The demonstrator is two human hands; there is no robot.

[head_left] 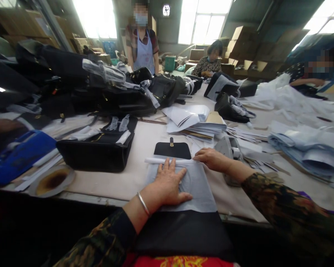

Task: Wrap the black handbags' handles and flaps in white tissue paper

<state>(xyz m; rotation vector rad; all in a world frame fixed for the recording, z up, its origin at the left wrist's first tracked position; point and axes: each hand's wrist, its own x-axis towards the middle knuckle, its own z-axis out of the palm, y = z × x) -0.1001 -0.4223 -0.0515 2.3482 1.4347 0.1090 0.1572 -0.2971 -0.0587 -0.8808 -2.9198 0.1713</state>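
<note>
A pale blue-grey sheet [199, 191] lies over a black bag [183, 233] at the table's near edge. My left hand [168, 185] rests flat on the sheet, fingers spread, a silver bangle on the wrist. My right hand [211, 158] pinches the sheet's rolled far edge [161, 161] near its right end. Just beyond the roll, the bag's black flap [172, 150] with a gold clasp lies flat on the table.
A black handbag [96, 152] stands to the left, with a blue bag [19, 155] beyond it. Stacks of white paper [192, 120] and piled black bags [122, 92] fill the far table. Folded pale sheets [306, 148] lie at the right. Three people work further back.
</note>
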